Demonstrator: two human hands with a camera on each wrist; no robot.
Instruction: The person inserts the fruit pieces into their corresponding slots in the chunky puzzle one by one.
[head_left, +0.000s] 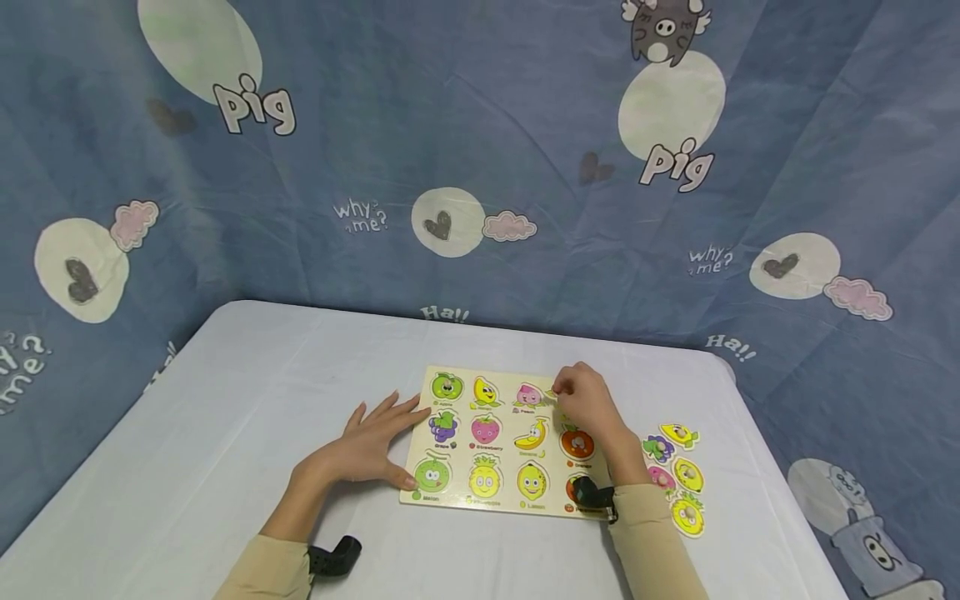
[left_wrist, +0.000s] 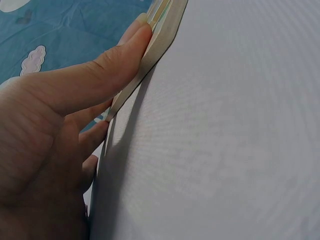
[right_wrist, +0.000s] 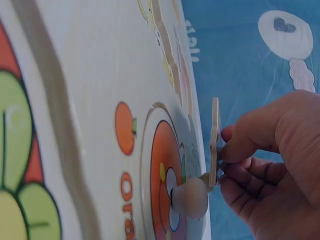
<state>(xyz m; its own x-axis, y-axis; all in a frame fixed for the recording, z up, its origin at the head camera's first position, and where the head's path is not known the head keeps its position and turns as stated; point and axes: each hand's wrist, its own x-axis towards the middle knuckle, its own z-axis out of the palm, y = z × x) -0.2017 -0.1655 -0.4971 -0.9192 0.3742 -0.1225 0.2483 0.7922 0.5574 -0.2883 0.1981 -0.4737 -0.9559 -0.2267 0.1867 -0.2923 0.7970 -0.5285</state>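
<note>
A wooden fruit puzzle board (head_left: 465, 505) lies on the table in the head view. My right hand (head_left: 588, 400) pinches a flat wooden puzzle piece (right_wrist: 214, 145) over the board's far right corner; edge-on in the right wrist view, its picture is hidden. Below it, an orange piece (right_wrist: 165, 170) with a round knob sits in its recess. Another knobbed piece, a green apple (head_left: 447, 387), sits at the far left. My left hand (head_left: 363, 446) rests at the board's left edge with fingers spread, its thumb (left_wrist: 110, 75) touching the near left corner.
Right of the board lie several loose puzzle pieces, among them grapes (head_left: 659, 448), a lemon (head_left: 687, 474) and a pineapple (head_left: 687, 517). A white cloth covers the table (head_left: 247, 400). Behind hangs a blue printed curtain (head_left: 480, 125). My right wrist covers part of the board's right side.
</note>
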